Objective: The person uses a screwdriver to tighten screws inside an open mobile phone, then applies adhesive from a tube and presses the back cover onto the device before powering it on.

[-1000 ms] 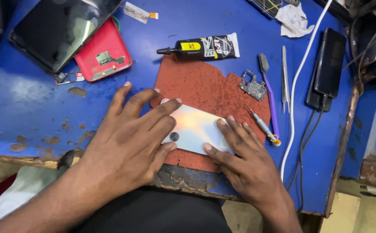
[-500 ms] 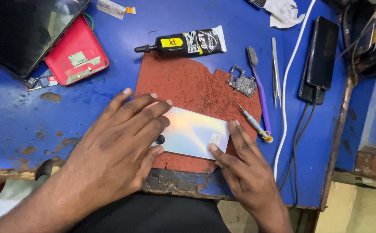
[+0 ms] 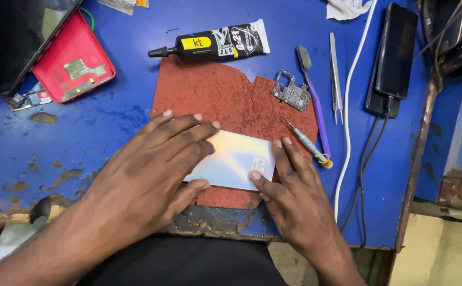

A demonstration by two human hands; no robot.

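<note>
On the red mat (image 3: 225, 95), both open hands' grips press flat on the iridescent phone back (image 3: 233, 161).

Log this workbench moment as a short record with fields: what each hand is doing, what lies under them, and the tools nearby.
Left hand: flat, palm down on the iridescent phone back panel
Right hand: fingertips on the panel's right end
Under the panel: red-brown mat on a blue table
Above the mat: black glue tube
Right of the mat: circuit board, purple brush, tweezers, small screwdriver, white cable
Far left: red phone frame
</note>
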